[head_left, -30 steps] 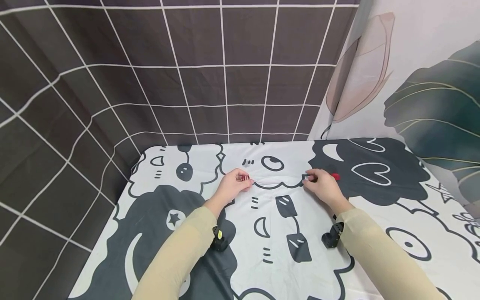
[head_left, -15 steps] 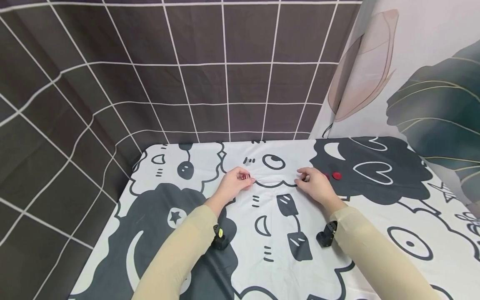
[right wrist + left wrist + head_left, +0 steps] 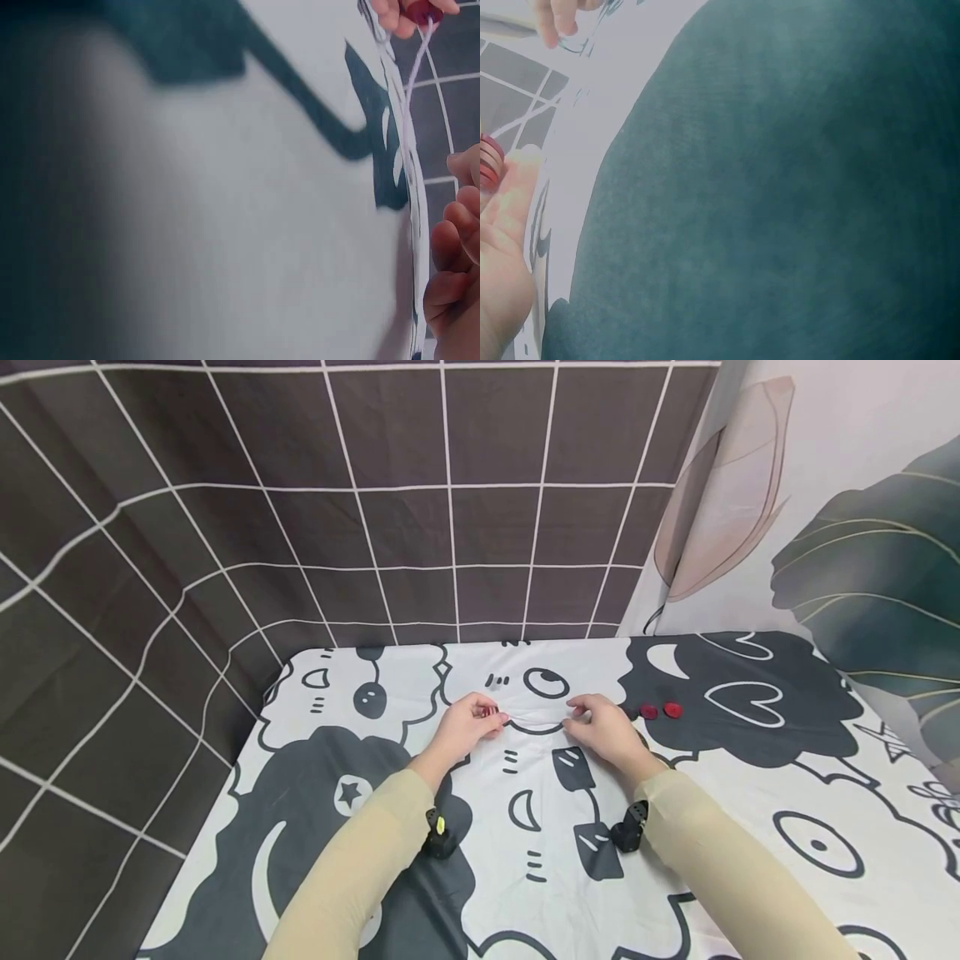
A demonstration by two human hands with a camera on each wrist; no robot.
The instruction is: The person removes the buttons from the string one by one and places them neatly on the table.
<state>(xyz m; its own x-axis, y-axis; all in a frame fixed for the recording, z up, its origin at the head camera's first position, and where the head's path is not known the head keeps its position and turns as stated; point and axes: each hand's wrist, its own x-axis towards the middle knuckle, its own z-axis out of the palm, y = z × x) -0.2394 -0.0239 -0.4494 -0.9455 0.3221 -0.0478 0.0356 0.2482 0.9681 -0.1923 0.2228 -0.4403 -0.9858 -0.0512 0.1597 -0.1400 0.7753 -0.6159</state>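
My left hand (image 3: 465,723) holds a short stack of red disc-shaped beads (image 3: 490,160) between thumb and fingers, above the patterned cloth. From the middle of the end bead, a white string (image 3: 421,60) runs out toward the right. Facing it, my right hand (image 3: 606,732) is at the string's other side, its thumb and forefinger apart with a visible gap. In the right wrist view its other fingers (image 3: 466,221) are loosely bent. Two loose red beads (image 3: 661,711) lie side by side on the cloth's dark patch, right of my right hand.
A white cloth with black cartoon drawings (image 3: 525,893) covers the surface. A dark grid-patterned curtain (image 3: 390,527) stands behind and at the left, and a leaf-print curtain (image 3: 862,560) at the right. Each wrist carries a small black camera (image 3: 628,828).
My right hand has moved left toward the left hand, uncovering the two loose red beads on the cloth. The left hand has stayed in place with its beads.
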